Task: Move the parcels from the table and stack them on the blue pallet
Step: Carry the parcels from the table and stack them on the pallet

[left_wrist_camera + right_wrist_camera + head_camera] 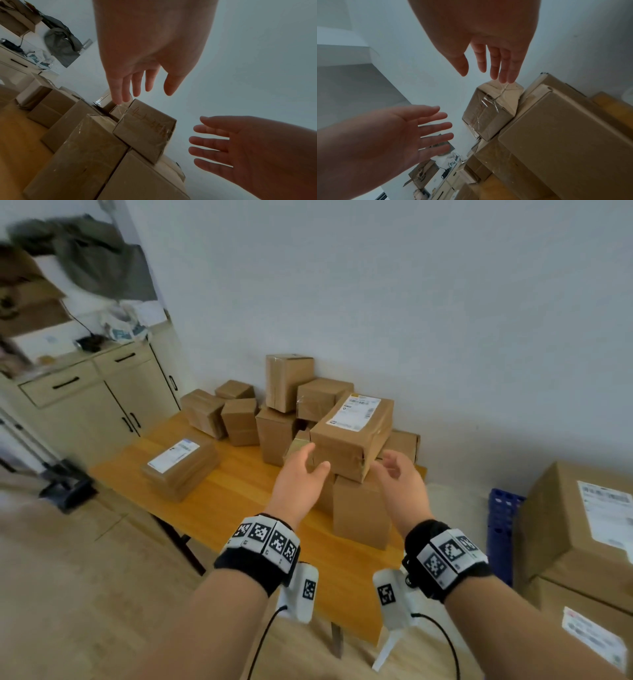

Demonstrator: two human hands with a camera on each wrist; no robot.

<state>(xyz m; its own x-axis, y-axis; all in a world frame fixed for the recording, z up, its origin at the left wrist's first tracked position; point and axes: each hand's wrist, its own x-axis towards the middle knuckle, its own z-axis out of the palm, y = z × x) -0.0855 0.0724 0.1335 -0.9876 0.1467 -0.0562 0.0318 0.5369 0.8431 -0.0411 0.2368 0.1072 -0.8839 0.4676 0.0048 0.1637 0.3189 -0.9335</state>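
Observation:
Several brown cardboard parcels are piled on the wooden table (222, 491). On top of the pile a taped parcel with a white label (352, 436) (145, 132) (489, 112) lies tilted. My left hand (313, 458) (137, 86) is open just left of its near end. My right hand (390, 467) (488, 67) is open just right of it. Both palms face each other and hold nothing; I cannot tell if any fingertip touches the parcel. A part of the blue pallet (503, 529) shows at the right, beside two large labelled parcels (582, 525).
A flat labelled parcel (181, 467) lies alone on the table's left part. Cream cabinets (102, 398) with clutter on top stand at the left along the wall. Wood floor lies in front of the table, with a dark object (68, 487) on it at the left.

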